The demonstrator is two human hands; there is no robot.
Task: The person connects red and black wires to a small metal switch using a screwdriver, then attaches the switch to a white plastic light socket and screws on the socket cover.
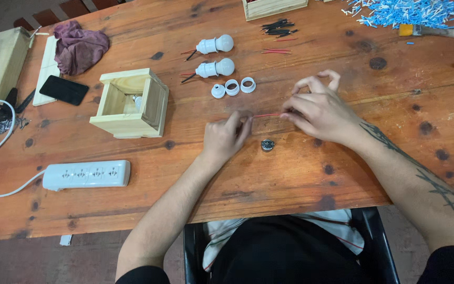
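Wooden tabletop (290, 179), orange-brown with dark knots, seen from above; dark chair and reddish floor below its near edge. At the middle, both hands busy with one thin red wire (267, 114): left hand (224, 138) pinching its left end between thumb and fingers, right hand (319, 108) pinching the other end, fingers curled, wire stretched straight between and just above the wood. Small round metal part (267, 145) lying near, just below the wire, not touched.

Judging progress: seems early to middle. Already done, as far as visible: two white bulbs (215, 56) with short wires attached, and one bulb set inside the open wooden box (131, 103). Left to use: three white rings (233, 87) beside the bulbs, loose black and red wires (278, 31) farther back.

Around: white power strip (88, 174) at left with cable, black phone (64, 90) on a board, purple cloth (80, 47), heap of blue and white bits (405, 11) at far right with a brush (432, 31).
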